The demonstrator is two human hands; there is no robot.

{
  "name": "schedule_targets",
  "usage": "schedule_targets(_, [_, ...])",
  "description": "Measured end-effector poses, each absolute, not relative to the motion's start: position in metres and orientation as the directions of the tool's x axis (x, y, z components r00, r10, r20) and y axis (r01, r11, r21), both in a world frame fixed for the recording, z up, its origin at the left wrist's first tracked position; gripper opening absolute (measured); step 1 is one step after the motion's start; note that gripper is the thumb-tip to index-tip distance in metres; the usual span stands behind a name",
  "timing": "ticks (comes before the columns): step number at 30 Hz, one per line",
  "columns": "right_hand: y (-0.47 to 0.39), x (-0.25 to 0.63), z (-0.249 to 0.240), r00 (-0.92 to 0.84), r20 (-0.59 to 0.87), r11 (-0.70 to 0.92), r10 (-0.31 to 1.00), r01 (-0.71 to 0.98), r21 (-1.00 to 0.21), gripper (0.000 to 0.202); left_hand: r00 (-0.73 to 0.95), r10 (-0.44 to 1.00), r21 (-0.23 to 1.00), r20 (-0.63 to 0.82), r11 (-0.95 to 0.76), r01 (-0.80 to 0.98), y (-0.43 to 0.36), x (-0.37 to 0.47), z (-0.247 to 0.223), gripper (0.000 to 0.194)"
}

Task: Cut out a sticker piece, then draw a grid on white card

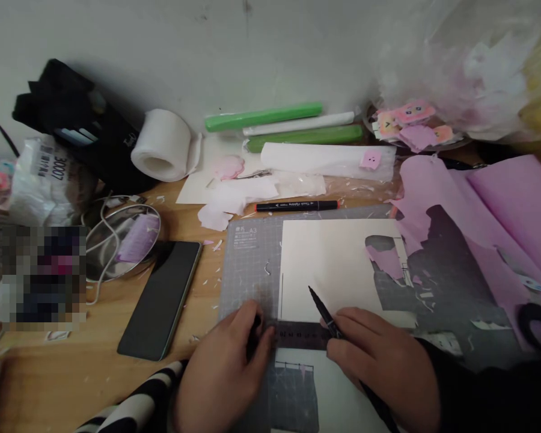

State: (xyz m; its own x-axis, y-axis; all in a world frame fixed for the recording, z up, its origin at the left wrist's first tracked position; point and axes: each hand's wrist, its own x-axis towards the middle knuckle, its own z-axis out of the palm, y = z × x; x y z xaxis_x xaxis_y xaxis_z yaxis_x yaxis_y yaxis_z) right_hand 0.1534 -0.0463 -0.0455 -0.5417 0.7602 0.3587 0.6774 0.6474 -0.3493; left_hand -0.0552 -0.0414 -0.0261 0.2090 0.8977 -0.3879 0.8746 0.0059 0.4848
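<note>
Near the bottom centre, my left hand (228, 367) is closed around the left end of a dark ruler (300, 335), which lies across cream paper. My right hand (379, 361) grips a black pen (322, 310), its tip pointing up and left above the sheet, and its fingers are by the ruler's right part. The cream paper (329, 258) has a thin black line at its left edge and a cut-out at its right. It rests on a grey cutting mat (247, 270). Below the ruler, a rectangular opening in the paper shows the mat.
A phone (162, 300) and a metal bowl (155, 240) stand left. A black marker (297, 206), paper roll (162, 144) and green rolls (264, 117) lie behind. Pink paper (509, 210) and scissors (538, 328) are right, with paper scraps scattered about.
</note>
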Motion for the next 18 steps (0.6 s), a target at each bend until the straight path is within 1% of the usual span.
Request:
schedule_targets(2, [-0.0468, 0.1523, -0.0433, -0.538, 0.385, 0.657, 0.750, 0.672, -0.341, 0.033, 0.212, 0.891, 0.477, -0.401, 0.006, 0.879, -0.0415, -0.0559, -0.0255, 0.018])
schedule_targets(4, [-0.0467, 0.1519, -0.0429, -0.533, 0.393, 0.658, 0.750, 0.662, -0.358, 0.034, 0.202, 0.887, 0.466, -0.416, 0.017, 0.885, -0.0414, -0.0562, -0.0249, 0.017])
schedule_targets(8, [-0.0457, 0.1534, -0.0453, -0.538, 0.334, 0.633, 0.774, 0.664, -0.398, 0.034, 0.188, 0.876, 0.441, -0.444, 0.031, 0.897, -0.0400, -0.0546, -0.0227, 0.015])
schedule_targets(13, [-0.0450, 0.1551, -0.0478, -0.548, 0.349, 0.650, 0.760, 0.633, -0.420, 0.033, 0.227, 0.898, 0.385, -0.378, -0.070, 0.920, -0.0393, -0.0520, -0.0235, 0.015])
schedule_targets(18, [-0.0454, 0.1547, -0.0481, -0.559, 0.344, 0.656, 0.755, 0.628, -0.419, 0.030, 0.271, 0.907, 0.377, -0.323, -0.140, 0.916, -0.0413, -0.0553, -0.0277, 0.017])
